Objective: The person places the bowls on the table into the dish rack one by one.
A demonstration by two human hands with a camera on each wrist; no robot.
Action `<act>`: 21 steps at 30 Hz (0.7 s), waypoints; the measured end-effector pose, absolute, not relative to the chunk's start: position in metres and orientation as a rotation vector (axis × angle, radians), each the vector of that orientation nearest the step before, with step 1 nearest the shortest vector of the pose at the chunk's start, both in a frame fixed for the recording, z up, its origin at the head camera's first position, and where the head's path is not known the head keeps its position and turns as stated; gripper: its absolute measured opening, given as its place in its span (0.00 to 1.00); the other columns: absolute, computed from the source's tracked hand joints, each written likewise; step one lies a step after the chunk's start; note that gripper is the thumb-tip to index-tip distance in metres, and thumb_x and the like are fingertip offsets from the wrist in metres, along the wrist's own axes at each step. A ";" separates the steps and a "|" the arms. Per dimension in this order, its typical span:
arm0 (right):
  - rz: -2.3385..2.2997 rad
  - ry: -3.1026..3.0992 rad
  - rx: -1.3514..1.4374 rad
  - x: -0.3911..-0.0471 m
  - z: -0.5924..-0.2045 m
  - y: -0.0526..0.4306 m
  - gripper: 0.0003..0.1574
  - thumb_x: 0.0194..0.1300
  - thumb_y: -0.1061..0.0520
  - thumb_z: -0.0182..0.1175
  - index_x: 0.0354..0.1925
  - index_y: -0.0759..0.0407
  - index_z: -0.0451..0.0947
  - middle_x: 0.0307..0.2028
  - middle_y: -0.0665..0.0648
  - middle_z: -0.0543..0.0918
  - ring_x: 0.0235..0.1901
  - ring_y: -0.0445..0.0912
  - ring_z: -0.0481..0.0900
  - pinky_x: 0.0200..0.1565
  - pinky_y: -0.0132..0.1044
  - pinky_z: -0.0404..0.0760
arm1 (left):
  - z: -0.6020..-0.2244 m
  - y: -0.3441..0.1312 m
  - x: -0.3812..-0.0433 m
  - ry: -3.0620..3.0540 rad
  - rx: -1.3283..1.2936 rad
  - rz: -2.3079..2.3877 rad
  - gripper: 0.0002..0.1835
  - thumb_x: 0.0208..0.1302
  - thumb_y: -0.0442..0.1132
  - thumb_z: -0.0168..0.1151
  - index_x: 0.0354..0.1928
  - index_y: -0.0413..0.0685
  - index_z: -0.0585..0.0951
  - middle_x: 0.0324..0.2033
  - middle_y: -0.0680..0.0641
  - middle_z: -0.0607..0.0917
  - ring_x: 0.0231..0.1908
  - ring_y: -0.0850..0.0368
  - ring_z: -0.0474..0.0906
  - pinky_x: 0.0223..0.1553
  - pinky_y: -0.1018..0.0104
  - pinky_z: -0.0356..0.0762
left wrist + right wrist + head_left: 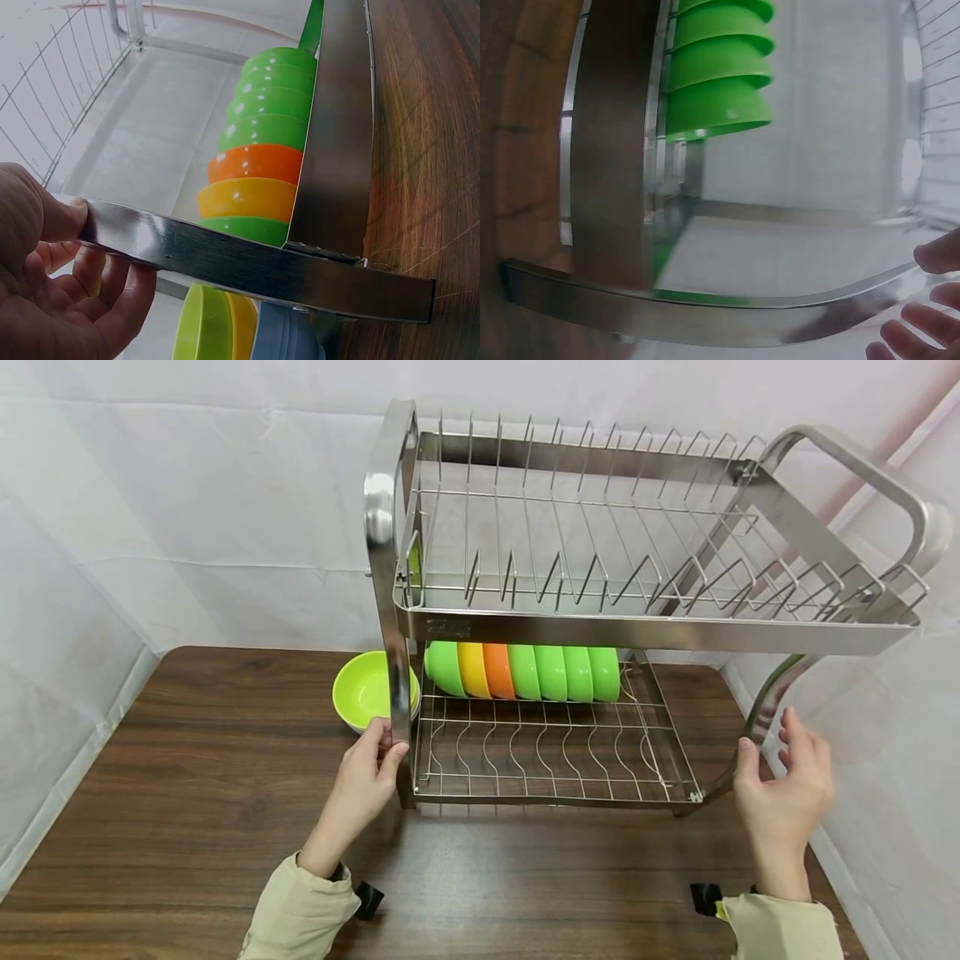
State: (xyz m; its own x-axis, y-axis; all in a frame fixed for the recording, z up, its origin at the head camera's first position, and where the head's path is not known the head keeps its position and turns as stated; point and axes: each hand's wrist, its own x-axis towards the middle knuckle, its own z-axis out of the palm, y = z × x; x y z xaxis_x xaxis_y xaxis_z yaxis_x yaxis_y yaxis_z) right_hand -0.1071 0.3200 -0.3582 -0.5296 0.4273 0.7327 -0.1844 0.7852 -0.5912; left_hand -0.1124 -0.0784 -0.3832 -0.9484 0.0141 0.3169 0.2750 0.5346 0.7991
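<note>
A two-tier metal dish rack [652,631] stands on the brown table. My left hand [367,764] grips its left upright [202,247], thumb on one side and fingers curled on the other. My right hand [787,785] is beside the right upright [727,319]; its fingers are spread and loosely bent around the bar without closing on it. Whether they touch it I cannot tell. On the lower tier, a row of nested bowls [551,672] lies on edge: green, yellow, orange, then several green ones.
Left of the rack, a lime-green bowl [363,689] sits atop stacked bowls, with yellow and blue ones [281,334] showing in the left wrist view. The upper tier holds upright wire dividers [555,577]. White sheeting [225,527] hangs behind and beside the table [187,793].
</note>
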 end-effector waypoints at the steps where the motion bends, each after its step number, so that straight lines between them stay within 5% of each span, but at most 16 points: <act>1: 0.774 -2.003 -0.200 -0.109 -0.362 0.322 0.28 0.48 0.69 0.59 0.52 0.64 0.75 0.41 0.52 0.78 0.40 0.22 0.66 0.41 0.15 0.65 | -0.383 -0.079 -0.113 -2.503 -0.243 -1.373 0.06 0.57 0.26 0.57 0.36 0.37 0.70 0.24 0.46 0.74 0.28 0.55 0.73 0.31 0.63 0.72; 4: 0.772 -2.035 -0.207 -0.112 -0.371 0.329 0.25 0.51 0.70 0.57 0.51 0.67 0.75 0.40 0.57 0.78 0.37 0.20 0.67 0.38 0.12 0.67 | -0.383 -0.079 -0.113 -2.507 -0.256 -1.357 0.07 0.57 0.26 0.57 0.35 0.37 0.70 0.24 0.46 0.73 0.28 0.55 0.73 0.31 0.63 0.72; 13: 0.876 -2.016 -0.301 -0.115 -0.375 0.336 0.20 0.50 0.70 0.62 0.45 0.66 0.79 0.32 0.29 0.70 0.28 0.20 0.69 0.30 0.10 0.67 | -0.380 -0.081 -0.113 -2.519 -0.316 -1.291 0.06 0.57 0.26 0.57 0.35 0.36 0.71 0.25 0.45 0.74 0.27 0.56 0.71 0.30 0.64 0.70; 21: 0.918 -2.040 -0.315 -0.113 -0.374 0.338 0.20 0.49 0.70 0.63 0.45 0.67 0.79 0.29 0.28 0.69 0.27 0.20 0.70 0.30 0.10 0.67 | -0.367 -0.099 -0.115 -2.532 -0.414 -1.198 0.11 0.61 0.25 0.51 0.45 0.32 0.75 0.37 0.38 0.80 0.38 0.46 0.77 0.41 0.53 0.74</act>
